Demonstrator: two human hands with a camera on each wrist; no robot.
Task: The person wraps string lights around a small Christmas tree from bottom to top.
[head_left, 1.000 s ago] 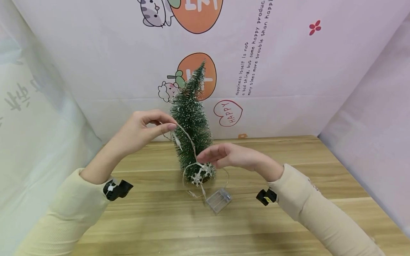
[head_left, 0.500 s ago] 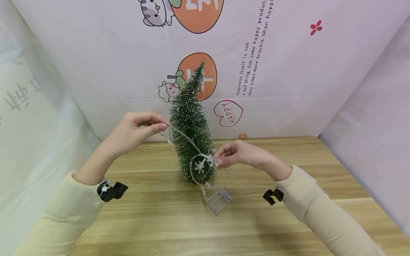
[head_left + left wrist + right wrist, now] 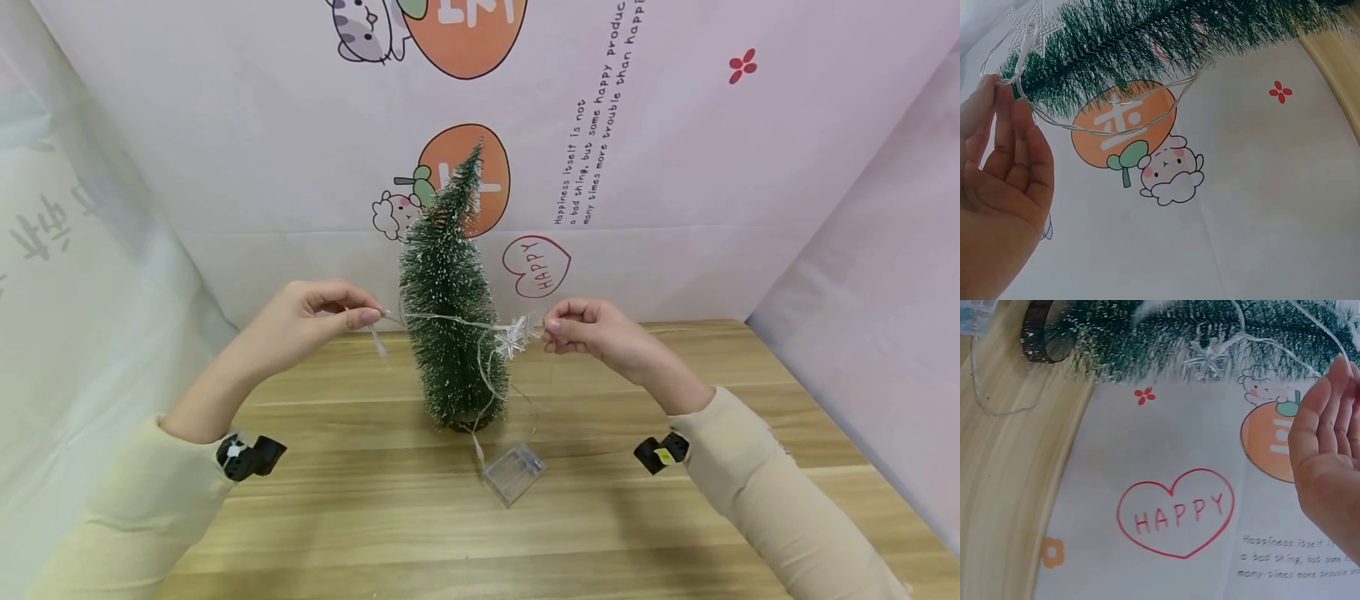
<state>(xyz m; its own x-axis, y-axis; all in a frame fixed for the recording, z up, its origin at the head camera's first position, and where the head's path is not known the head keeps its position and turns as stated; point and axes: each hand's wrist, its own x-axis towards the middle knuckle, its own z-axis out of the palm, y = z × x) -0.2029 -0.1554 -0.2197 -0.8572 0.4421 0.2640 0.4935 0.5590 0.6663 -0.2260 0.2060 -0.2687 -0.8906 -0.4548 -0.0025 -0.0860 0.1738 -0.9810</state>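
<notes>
A small frosted green Christmas tree (image 3: 450, 275) stands upright on the wooden table. My left hand (image 3: 322, 317), to the left of it, pinches the clear wire of a string of lights (image 3: 453, 318) between thumb and fingertips. A clear star ornament (image 3: 1034, 31) shows just above those fingertips in the left wrist view. Right of the tree, my right hand (image 3: 600, 332) pinches the same string beside a clear snowflake ornament (image 3: 512, 337). The wire runs across the tree's front between both hands. Below, a strand drops to the transparent battery box (image 3: 514, 473) on the table.
A white printed backdrop (image 3: 660, 167) with cartoon fruit and lettering rises right behind the tree. More pale sheeting (image 3: 90, 275) hangs at the left side. The wooden table (image 3: 360, 517) extends in front of the tree around the battery box.
My right hand has taken hold of the string and moved up and right, lifting the snowflakes from the tree's foot. My left hand has moved left and slightly down. The wire is now nearly level.
</notes>
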